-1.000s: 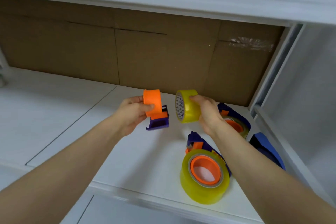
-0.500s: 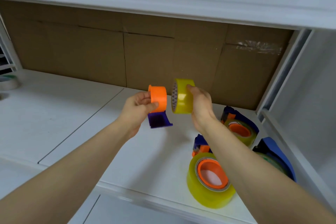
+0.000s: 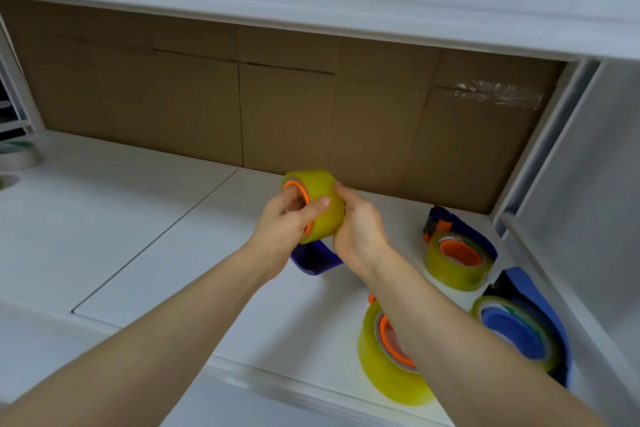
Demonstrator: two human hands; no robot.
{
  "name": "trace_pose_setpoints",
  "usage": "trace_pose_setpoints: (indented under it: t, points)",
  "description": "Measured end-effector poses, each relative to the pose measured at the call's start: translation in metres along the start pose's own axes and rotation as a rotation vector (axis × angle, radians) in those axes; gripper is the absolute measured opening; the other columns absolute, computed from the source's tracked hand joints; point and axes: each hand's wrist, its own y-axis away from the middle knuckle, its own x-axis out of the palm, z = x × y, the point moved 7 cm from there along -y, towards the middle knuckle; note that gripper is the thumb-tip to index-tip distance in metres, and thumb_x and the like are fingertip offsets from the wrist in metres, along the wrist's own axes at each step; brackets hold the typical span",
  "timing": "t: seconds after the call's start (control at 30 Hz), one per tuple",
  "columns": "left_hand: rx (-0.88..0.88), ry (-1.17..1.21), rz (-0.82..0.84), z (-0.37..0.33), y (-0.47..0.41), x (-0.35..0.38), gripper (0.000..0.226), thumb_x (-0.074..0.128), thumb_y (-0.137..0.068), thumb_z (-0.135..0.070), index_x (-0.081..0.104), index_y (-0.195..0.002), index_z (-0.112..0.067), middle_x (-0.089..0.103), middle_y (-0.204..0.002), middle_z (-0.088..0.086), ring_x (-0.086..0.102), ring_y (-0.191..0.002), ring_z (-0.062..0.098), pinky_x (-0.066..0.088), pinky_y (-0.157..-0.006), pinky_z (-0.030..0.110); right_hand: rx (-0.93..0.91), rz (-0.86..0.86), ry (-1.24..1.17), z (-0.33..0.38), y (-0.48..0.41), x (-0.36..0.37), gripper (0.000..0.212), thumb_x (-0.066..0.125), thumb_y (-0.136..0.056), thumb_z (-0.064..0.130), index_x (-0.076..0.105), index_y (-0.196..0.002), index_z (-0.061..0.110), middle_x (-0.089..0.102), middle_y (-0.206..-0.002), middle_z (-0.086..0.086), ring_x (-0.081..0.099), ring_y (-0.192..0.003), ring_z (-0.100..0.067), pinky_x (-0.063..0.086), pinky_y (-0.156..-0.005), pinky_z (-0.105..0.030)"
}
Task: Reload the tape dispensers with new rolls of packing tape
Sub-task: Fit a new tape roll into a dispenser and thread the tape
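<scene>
The yellow tape roll (image 3: 322, 199) sits between the grips: left hand (image 3: 282, 232) and right hand (image 3: 360, 234) clasp it on the purple dispenser (image 3: 313, 257).

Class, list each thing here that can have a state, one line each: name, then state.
Yellow packing tape roll: seated on the orange hub, gripped.
Purple plastic tape dispenser: carrying that roll.
Left hand: grips roll and hub.
Right hand: grips roll.
Dark blue dispenser, back right: loaded, lying down.
Blue-hubbed dispenser, far right: loaded.
Front yellow roll: on orange hub, partly hidden.
</scene>
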Motion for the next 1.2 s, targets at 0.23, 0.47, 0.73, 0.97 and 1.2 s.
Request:
trace_pose_setpoints:
  t: [0.23,0.47,0.73,0.97,1.2]
  points:
    - [-0.02,-0.133,0.063,0.014,0.005,-0.006,0.026,0.06,-0.087,0.0,0.062,-0.097,-0.024,0.069,-0.098,-0.005,0.065,-0.087,0.005,0.049,-0.064,0.005,-0.088,0.003,0.295,0.006,-0.005,-0.014,0.025,0.05,-0.095,0.023,0.064,-0.104,0.004,0.068,-0.104,-0.017,0.065,-0.093,-0.027,0.05,-0.089,-0.037]
    - [-0.083,-0.062,-0.169,0.012,0.002,-0.018,0.008,0.049,-0.092,-0.013,0.057,-0.092,-0.014,0.059,-0.079,0.001,0.055,-0.067,0.006,0.043,-0.043,0.007,-0.16,0.12,0.365,-0.02,0.002,-0.005,0.023,0.046,-0.097,0.015,0.063,-0.112,0.009,0.068,-0.107,-0.012,0.064,-0.099,-0.026,0.049,-0.095,-0.037]
    - [-0.001,0.1,-0.066,0.008,0.006,-0.014,0.035,0.043,-0.088,0.004,0.064,-0.104,-0.02,0.069,-0.093,0.004,0.065,-0.08,0.013,0.055,-0.068,0.021,-0.216,0.108,0.294,-0.012,0.002,-0.008,0.028,0.054,-0.092,0.017,0.063,-0.116,0.006,0.07,-0.108,-0.012,0.067,-0.1,-0.022,0.052,-0.09,-0.03]
    - [0.023,0.076,-0.113,0.009,0.008,-0.016,0.021,0.055,-0.089,-0.009,0.065,-0.103,-0.021,0.07,-0.089,-0.001,0.066,-0.077,0.012,0.055,-0.069,0.024,-0.204,0.182,0.255,-0.005,0.003,-0.004,0.028,0.057,-0.089,0.011,0.063,-0.116,0.003,0.071,-0.101,-0.007,0.068,-0.091,-0.015,0.054,-0.083,-0.023]
    - [0.029,0.126,-0.187,0.006,0.006,-0.022,0.02,0.051,-0.092,-0.007,0.063,-0.107,-0.012,0.07,-0.089,0.005,0.067,-0.07,0.011,0.056,-0.06,0.02,-0.24,0.139,0.332,-0.002,0.004,-0.004,0.036,0.064,-0.084,0.006,0.062,-0.12,0.004,0.07,-0.108,-0.007,0.069,-0.095,-0.015,0.055,-0.08,-0.019]
